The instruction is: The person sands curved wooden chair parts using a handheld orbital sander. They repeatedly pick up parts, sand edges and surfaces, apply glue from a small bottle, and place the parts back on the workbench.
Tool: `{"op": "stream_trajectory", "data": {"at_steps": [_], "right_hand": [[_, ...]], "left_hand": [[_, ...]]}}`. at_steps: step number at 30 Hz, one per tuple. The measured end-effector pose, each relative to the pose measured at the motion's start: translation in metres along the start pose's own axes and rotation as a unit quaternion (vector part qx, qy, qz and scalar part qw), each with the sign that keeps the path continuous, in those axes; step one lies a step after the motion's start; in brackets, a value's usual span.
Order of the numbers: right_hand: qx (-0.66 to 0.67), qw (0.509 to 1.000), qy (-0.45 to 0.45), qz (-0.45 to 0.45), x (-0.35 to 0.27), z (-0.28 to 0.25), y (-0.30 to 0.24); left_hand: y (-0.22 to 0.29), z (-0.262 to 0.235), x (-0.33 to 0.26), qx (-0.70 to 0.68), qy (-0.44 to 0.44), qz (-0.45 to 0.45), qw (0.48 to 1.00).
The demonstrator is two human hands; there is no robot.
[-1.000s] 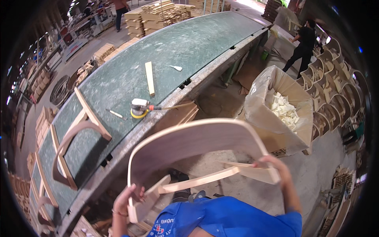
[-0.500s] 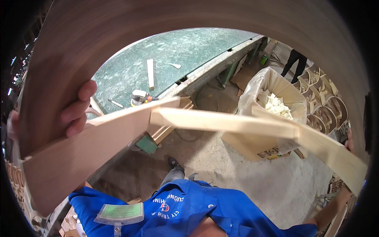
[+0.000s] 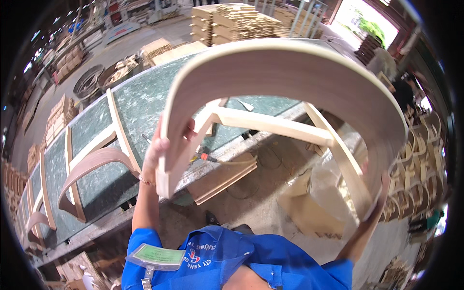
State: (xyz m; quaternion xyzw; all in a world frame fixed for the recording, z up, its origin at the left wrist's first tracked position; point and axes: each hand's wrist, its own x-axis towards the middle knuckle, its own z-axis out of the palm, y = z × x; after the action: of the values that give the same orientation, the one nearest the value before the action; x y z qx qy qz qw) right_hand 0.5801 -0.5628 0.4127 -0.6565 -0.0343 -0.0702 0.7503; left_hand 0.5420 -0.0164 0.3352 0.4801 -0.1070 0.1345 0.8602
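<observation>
I hold up a curved plywood chair back [image 3: 299,67] with pale wooden rails [image 3: 270,124] fixed across its inside. My left hand [image 3: 159,147] grips its left end, fingers wrapped round the bent panel. My right hand [image 3: 382,186] holds the right end, mostly hidden behind the panel's lower tip. The piece arches in front of me above a long green workbench [image 3: 145,104]. My blue work shirt with a badge [image 3: 159,256] shows at the bottom.
Another curved chair frame [image 3: 92,166] lies on the workbench at left. A cardboard box lined with plastic [image 3: 319,193] stands on the floor at right. Stacks of bent chair parts [image 3: 415,174] line the right side. Wood piles [image 3: 232,19] stand at the back.
The curved piece has swung from close against the camera to out in front of me, arching upward. Both hands stay on its ends.
</observation>
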Motion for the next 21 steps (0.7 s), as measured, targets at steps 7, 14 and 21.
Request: {"op": "stream_trajectory", "data": {"at_steps": [7, 14, 21], "right_hand": [[0.023, 0.996, -0.050, 0.072, 0.116, -0.025, 0.048], [0.105, 0.989, -0.079, 0.062, 0.385, 0.019, 0.169], [-0.170, 0.964, 0.140, -0.151, 0.571, 0.117, 0.230]], "left_hand": [[-0.029, 0.012, 0.065, 0.092, -0.042, -0.031, 0.994], [-0.118, -0.032, 0.234, 0.240, 0.110, 0.034, 0.964], [-0.189, -0.134, 0.203, 0.555, 0.322, -0.002, 0.767]]}}
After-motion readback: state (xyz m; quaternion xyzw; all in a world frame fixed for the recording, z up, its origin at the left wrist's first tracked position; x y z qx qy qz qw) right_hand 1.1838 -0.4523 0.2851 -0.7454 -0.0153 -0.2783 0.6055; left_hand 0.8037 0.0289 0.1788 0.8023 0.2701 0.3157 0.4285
